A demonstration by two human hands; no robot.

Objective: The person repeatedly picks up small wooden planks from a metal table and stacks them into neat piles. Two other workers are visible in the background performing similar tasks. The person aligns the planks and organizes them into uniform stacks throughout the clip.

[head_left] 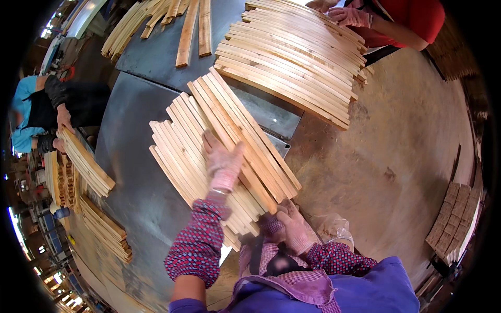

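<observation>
A layer of pale wooden strips lies slantwise on the dark metal table, their ends uneven. Several strips along its right side are raised above the others. My left hand, in a pinkish work glove, rests on the strips with fingers stretched out and thumb apart. By the near ends, my gloved right hand has its fingers closed at the end of a wooden strip. The right palm and part of its grip are hidden.
A bigger wooden strip stack lies beyond, where a co-worker's gloved hand touches its far edge. Loose strips lie at the back. On the left another person holds a strip bundle. Brown stacked pieces stand far right.
</observation>
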